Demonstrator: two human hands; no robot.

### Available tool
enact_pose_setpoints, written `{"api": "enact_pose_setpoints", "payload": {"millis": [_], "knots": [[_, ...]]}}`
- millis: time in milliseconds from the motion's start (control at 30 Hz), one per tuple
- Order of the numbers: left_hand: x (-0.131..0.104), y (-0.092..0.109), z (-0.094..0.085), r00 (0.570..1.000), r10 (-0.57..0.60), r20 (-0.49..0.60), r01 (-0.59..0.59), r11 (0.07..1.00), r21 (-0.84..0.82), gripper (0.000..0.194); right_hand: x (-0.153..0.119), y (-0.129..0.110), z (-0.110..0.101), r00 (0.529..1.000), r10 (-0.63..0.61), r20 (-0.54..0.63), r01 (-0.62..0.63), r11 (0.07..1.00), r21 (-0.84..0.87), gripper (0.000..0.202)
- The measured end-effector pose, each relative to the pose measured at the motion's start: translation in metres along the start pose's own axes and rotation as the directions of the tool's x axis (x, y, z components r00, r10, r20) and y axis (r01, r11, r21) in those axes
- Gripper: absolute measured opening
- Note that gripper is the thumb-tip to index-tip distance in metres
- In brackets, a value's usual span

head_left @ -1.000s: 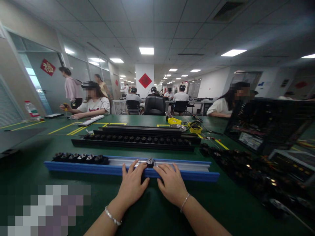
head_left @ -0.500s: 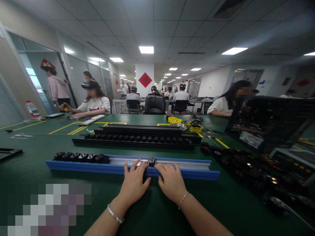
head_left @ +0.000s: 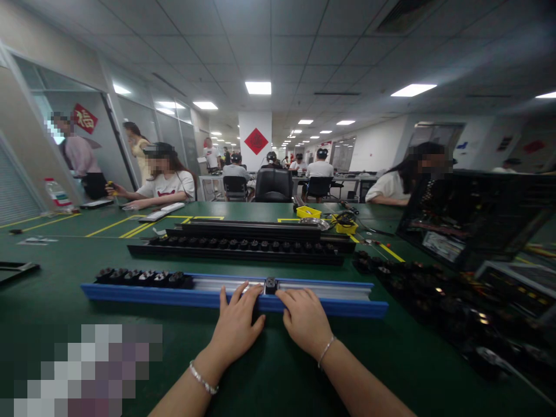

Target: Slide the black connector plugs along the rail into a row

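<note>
A long blue rail with a silvery inner channel lies across the table in front of me. Several small black socket-like modules sit in a row at its left end. One separate black module stands in the channel between my hands. My left hand reaches over the front wall with fingers spread, fingertips left of that module and thumb apart. My right hand lies over the same wall, fingers stretched out and index fingertip close beside the module. Whether either fingertip touches the module cannot be made out.
Behind the rail lies a black rail holding a row of similar modules. Many loose black parts are heaped at right, near an open computer case. Yellow trays stand farther back. Co-workers sit across the table.
The single module has shifted slightly right along the channel, and my right hand has moved right with it. My left hand stays almost still. People in the left background have moved.
</note>
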State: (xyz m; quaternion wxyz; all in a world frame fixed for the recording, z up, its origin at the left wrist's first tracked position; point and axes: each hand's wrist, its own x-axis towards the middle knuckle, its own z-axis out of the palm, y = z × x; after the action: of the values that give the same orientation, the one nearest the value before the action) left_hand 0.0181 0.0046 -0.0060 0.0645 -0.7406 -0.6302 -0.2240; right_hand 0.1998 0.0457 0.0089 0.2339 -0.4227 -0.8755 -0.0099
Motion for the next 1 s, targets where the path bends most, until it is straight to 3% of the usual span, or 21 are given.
{"api": "enact_pose_setpoints", "payload": {"millis": [1000], "knots": [[-0.001,-0.002,-0.001,1.0,0.006,-0.008,-0.006,1.0,-0.009,0.051,-0.004,0.017,-0.014,0.995,0.081,0.058,-0.072,0.988,-0.135,0.03]]}}
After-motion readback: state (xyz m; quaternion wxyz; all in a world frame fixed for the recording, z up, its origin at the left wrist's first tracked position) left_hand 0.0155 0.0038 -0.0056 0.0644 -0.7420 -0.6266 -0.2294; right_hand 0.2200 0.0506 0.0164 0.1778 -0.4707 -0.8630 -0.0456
